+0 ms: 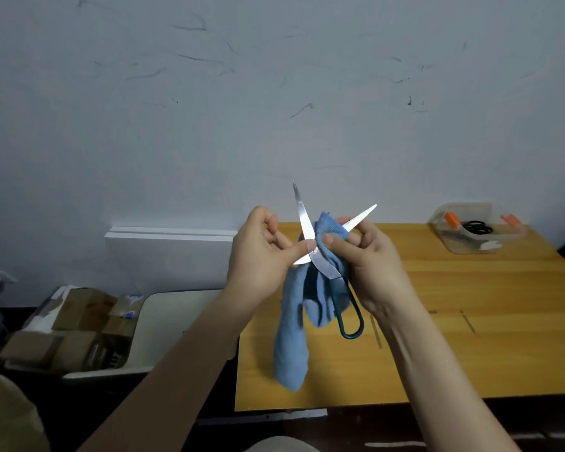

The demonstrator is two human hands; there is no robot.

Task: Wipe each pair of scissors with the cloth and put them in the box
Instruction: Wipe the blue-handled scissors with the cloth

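Note:
A pair of scissors (307,230) with dark teal handles is held up above the wooden table (470,337), its silver blades spread wide apart. My left hand (258,256) pinches the scissors near the pivot. My right hand (369,262) grips a blue cloth (291,337) and wraps it around the right-hand blade. Most of the cloth hangs down below both hands. One teal handle loop (351,321) dangles under my right hand. The clear plastic box (477,230) stands at the table's far right corner with black-handled scissors and orange-handled items inside.
Left of the table, a pale chair seat (163,321) carries several taped cardboard packages (69,324). A white board (170,234) leans against the scuffed wall behind. The floor near the bottom is dark.

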